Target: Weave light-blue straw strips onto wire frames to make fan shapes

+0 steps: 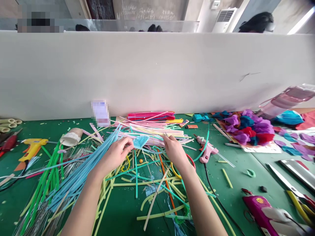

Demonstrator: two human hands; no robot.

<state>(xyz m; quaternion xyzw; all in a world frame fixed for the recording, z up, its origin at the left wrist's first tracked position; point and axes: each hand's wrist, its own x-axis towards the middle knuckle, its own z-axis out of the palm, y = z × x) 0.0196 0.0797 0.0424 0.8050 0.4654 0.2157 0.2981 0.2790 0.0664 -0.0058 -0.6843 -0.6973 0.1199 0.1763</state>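
Pinching a small blue piece (141,142) above scattered strips (128,185)
Probably light, soft, easily crushed; best held by its edge, where the left hand (118,150) grips. Right hand (175,153) bunched beside it, contents unclear, over the green table (241,177).

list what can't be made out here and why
Head view:
Bare right hand: its grip, hidden by its own back
Pale purple rectangular object: details, blurred by pixelation
Translucent pink plastic bottle: end, cut off by right edge
White handwriting on grey wall: too small
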